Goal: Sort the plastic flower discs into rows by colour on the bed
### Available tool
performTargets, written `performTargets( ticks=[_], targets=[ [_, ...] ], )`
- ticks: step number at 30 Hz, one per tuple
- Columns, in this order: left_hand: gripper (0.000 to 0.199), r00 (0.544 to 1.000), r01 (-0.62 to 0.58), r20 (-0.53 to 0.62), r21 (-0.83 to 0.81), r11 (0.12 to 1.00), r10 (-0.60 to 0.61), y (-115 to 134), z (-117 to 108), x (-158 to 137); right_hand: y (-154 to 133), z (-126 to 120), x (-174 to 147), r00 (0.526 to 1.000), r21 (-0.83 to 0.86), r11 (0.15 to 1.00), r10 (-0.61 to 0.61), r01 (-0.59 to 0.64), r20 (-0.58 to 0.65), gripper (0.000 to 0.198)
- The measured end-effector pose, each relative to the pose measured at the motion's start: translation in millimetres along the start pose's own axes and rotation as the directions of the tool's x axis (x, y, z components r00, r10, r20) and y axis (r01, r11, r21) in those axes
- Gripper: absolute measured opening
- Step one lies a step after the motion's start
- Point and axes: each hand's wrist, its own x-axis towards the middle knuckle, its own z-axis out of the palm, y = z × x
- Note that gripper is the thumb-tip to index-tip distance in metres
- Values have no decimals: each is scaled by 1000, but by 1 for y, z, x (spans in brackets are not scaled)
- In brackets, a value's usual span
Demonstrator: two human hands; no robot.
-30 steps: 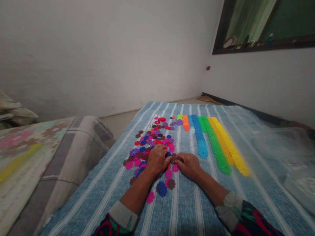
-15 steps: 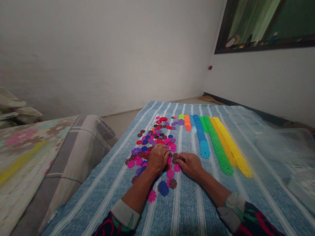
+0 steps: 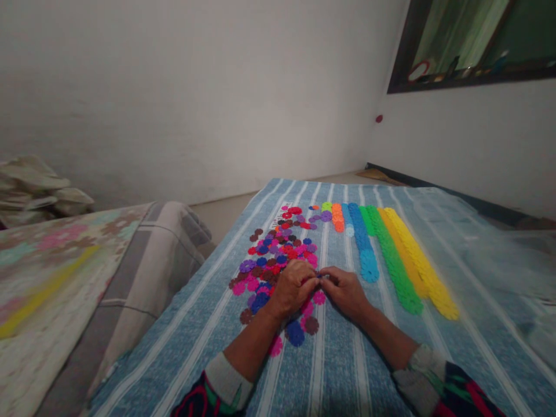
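My left hand (image 3: 294,289) and my right hand (image 3: 346,292) meet at the fingertips over the right side of a pile of flower-shaped plastic discs. Both are closed in a pinch on a small dark purple disc (image 3: 319,276), mostly covered by the fingers. The loose discs (image 3: 271,262) around my left hand are pink, red, brown, purple and blue, and partly overlap. Nearer to me lie a dark blue disc (image 3: 295,334), a brown disc (image 3: 311,325) and a pink disc (image 3: 275,346). A pink disc (image 3: 319,297) lies just below my right fingers.
Right of the pile, discs lie in overlapping rows: an orange row (image 3: 337,217), a blue row (image 3: 360,231), a green row (image 3: 397,272) and a yellow row (image 3: 423,266). Clear plastic (image 3: 499,255) rests at the right on the striped cloth (image 3: 208,347). A covered bed-like surface (image 3: 143,260) stands left.
My hands have come together from slightly apart, and a dark purple disc now shows between the fingertips. The brown disc by my right fingers is out of sight. The view has shifted slightly left.
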Motion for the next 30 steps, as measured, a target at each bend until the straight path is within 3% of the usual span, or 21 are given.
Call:
performTargets(
  ticks=[7, 12, 17, 22, 26, 30],
  targets=[
    [19, 999, 0, -43, 12, 1000, 1, -11, -3, -1, -2, -1, -2, 999, 125, 992, 21, -25, 35, 18],
    [20, 953, 265, -223, 283, 922, -205, -41, -19, 3, -1, 0, -1, 996, 129, 988, 75, -81, 46, 18],
    [22, 908, 415, -262, 447, 792, -328, -57, -23, 6, -1, 0, 0, 996, 93, 992, 85, -89, 40, 19],
    [13, 893, 447, -277, 467, 763, -354, -54, -16, 6, -5, -1, 0, 997, 57, 996, 73, -75, 40, 19],
    [9, 862, 507, -250, 436, 743, -442, -53, -17, 9, -6, -1, 0, 996, 49, 995, 81, -83, 32, 19],
    [13, 865, 498, -260, 336, 799, -430, -53, -20, 10, -4, 0, 0, 995, 37, 994, 98, -99, 28, 19]
  ],
)
